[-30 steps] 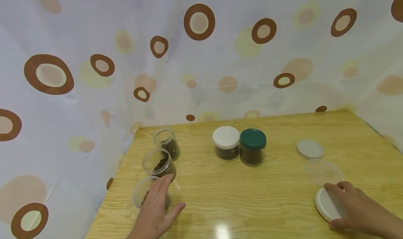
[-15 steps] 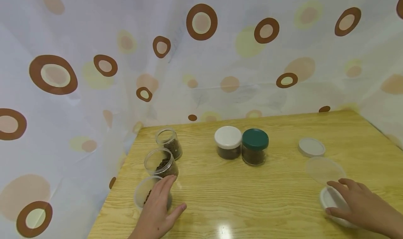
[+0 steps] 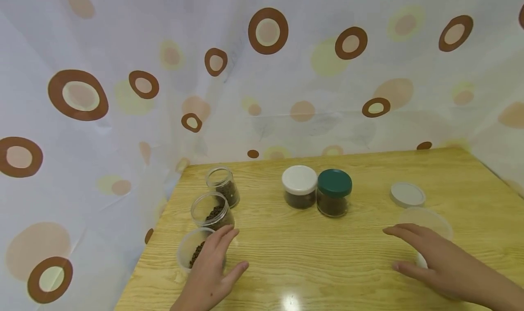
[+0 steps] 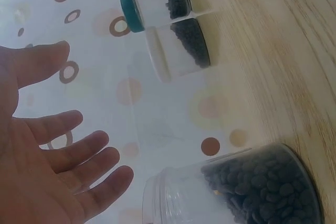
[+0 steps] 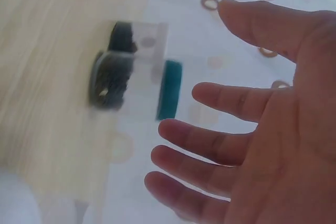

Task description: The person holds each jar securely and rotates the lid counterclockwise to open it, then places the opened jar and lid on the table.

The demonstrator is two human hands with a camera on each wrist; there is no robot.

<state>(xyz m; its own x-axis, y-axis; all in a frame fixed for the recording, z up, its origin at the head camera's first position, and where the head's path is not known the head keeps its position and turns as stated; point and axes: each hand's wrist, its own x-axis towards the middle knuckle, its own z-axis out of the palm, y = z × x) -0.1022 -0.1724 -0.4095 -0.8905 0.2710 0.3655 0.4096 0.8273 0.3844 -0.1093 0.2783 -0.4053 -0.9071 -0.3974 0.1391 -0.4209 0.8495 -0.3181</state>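
In the head view my left hand (image 3: pixel 213 270) is spread over the nearest open jar (image 3: pixel 189 249), hiding part of it; the fingers look straight and hold nothing. Behind that jar stand a middle open jar (image 3: pixel 219 218) and a far open jar (image 3: pixel 228 193), each with dark pellet-like pieces inside. On the right, my right hand (image 3: pixel 438 263) hovers above a white lid (image 3: pixel 421 260), which it mostly covers. Its fingers are extended, the thumb apart, and the palm is bare in the right wrist view. Just beyond lies a translucent lid (image 3: pixel 430 220).
A white-lidded jar (image 3: pixel 299 186) and a green-lidded jar (image 3: pixel 334 193), both with dark contents, stand side by side at the table's middle back. A pale lid (image 3: pixel 407 194) lies at the back right. A patterned sheet (image 3: pixel 303 133) surrounds the wooden table (image 3: pixel 311 252).
My right hand has let go of the white lid, risen and moved left with its fingers opening out. My left hand has stayed nearly still. The view has shifted slightly.
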